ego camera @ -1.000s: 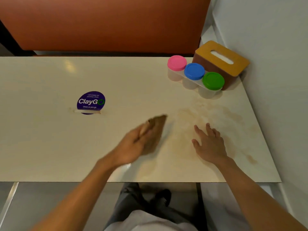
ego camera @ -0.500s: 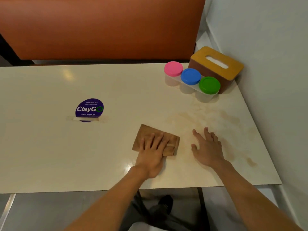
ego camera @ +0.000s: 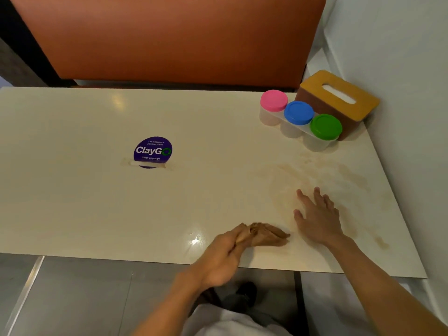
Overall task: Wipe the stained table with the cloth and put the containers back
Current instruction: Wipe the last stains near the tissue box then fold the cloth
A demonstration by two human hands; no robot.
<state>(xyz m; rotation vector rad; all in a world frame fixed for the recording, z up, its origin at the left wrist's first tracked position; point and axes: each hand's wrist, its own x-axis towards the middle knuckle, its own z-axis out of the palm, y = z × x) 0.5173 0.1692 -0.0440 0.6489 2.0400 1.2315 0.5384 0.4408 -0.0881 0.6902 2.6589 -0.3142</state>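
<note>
One glossy cream rectangular desk point(ego camera: 72, 202). Three small clear plastic containers with round lids stand on it: one pink-lidded container point(ego camera: 274, 103), one blue-lidded container point(ego camera: 298, 113), one green-lidded container point(ego camera: 326, 126). One brown tissue box with a yellow-orange slotted top point(ego camera: 339, 99). One crumpled brown cloth point(ego camera: 265, 235). One round purple sticker point(ego camera: 152, 150) printed "ClayGo", with one strip of pale tape point(ego camera: 148, 163) across its lower edge. One broad smeared brownish stain point(ego camera: 339, 175), plus a couple of smaller blots point(ego camera: 381, 241) nearer the desk's right edge. Two bare hands, one left hand point(ego camera: 219, 259) and one right hand point(ego camera: 317, 220). One orange padded bench back point(ego camera: 169, 37) beyond the desk. One white wall point(ego camera: 400, 44) at the right.
</note>
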